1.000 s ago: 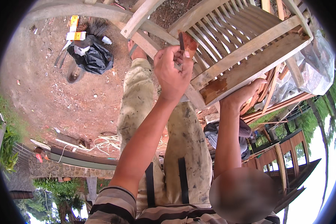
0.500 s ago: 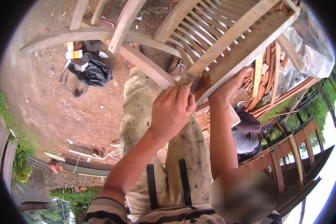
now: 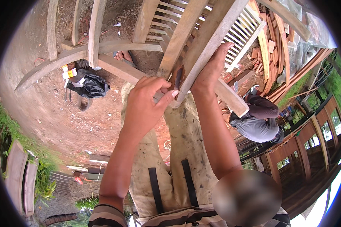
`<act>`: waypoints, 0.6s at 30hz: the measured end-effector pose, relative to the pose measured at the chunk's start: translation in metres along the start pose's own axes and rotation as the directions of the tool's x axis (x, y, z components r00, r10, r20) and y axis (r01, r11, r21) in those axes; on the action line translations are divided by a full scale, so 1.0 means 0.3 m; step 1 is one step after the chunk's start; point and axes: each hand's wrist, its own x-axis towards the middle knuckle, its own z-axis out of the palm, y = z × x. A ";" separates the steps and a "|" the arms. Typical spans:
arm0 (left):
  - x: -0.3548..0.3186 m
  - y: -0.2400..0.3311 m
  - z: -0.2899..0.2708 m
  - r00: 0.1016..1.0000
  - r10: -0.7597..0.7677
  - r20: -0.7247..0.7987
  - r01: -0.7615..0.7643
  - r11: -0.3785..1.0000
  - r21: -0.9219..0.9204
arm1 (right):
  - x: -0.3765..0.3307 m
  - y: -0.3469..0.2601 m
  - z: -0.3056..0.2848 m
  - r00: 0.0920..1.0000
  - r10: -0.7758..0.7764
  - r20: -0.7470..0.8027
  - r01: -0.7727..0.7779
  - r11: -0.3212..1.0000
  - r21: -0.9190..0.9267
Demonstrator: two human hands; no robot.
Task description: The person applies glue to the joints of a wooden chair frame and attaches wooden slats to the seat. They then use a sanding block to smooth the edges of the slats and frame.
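Observation:
A weathered wooden slatted chair frame (image 3: 212, 32) lies tilted in front of me, its broad rail running up and to the right. On the rail's near end is a wet-looking dark brown patch (image 3: 182, 70). My left hand (image 3: 147, 100) is closed at this end, thumb against a thin dark blade-like piece (image 3: 177, 80) that rests on the patch; its exact kind is unclear. My right hand (image 3: 209, 73) holds the rail's outer right edge, with most of its fingers hidden beneath the wood.
Curved wooden members (image 3: 38, 72) extend at the upper left. Near them a black plastic bag (image 3: 89, 85) lies on the dirt. Stacked timber strips (image 3: 278, 49) and clear plastic sheeting (image 3: 310, 34) are at the right. A person in grey (image 3: 255, 126) sits low beyond my right arm.
The chair frame has swung and shifted left in view, its rail now steeper. My left hand has moved left with its fingers turned; my right hand has moved left with the rail.

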 end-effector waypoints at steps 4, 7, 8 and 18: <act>-0.002 -0.010 -0.003 0.998 0.029 -0.055 -0.024 0.996 0.085 | 0.009 0.009 -0.010 1.000 0.000 -0.016 0.000 1.000 -0.011; 0.002 -0.013 -0.009 0.998 0.049 -0.047 -0.040 0.985 0.168 | -0.001 -0.002 0.000 1.000 0.020 -0.014 -0.020 0.999 -0.030; 0.019 -0.034 -0.015 0.999 0.032 0.012 -0.033 0.993 0.112 | -0.003 -0.005 0.002 1.000 0.028 -0.011 -0.028 0.999 -0.033; 0.122 -0.114 -0.054 0.971 -0.093 0.222 0.144 0.963 -0.227 | 0.003 0.004 -0.006 0.994 0.071 0.087 -0.075 0.996 0.044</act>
